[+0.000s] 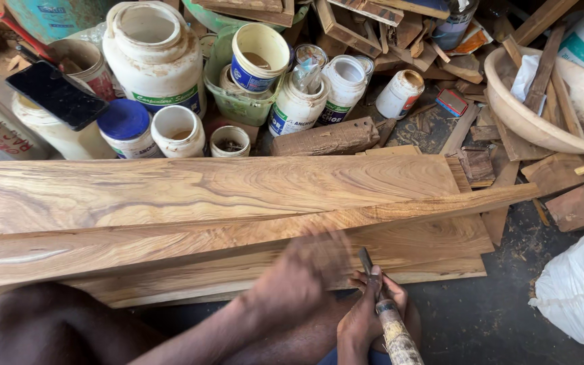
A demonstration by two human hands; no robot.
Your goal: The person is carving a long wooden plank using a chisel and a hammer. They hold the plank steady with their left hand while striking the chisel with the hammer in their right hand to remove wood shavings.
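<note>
Head view:

1. The right hand (368,312) is clamped around a chisel with a pale, worn wooden handle and a dark steel blade (381,309). It holds the tool low on the shaft, close to the blade, which appears to give close control of the tip. The blade points up toward the near edge of the boards.

2. The left hand (299,274) is blurred by motion and lies over the near edge of the lower plank. Whether its fingers are apart or closed I cannot tell. It seems placed there to steady or feel the wood just beside the chisel tip.

3. The long, golden-brown, strongly grained wooden planks (224,203) lie stacked and slightly fanned across the person's lap side, on the dark floor (481,318). They run crosswise in front of the body, so the working edge is within reach of both hands.

4. Behind the planks stands a cluster of white plastic glue tubs and jars (153,54), some open, kept within arm's reach. A black phone (55,93) rests on top of one.

5. A pale round basin holding wood strips (542,132) and loose offcuts lie at the right. A white sack (579,287) sits lower right.
</note>
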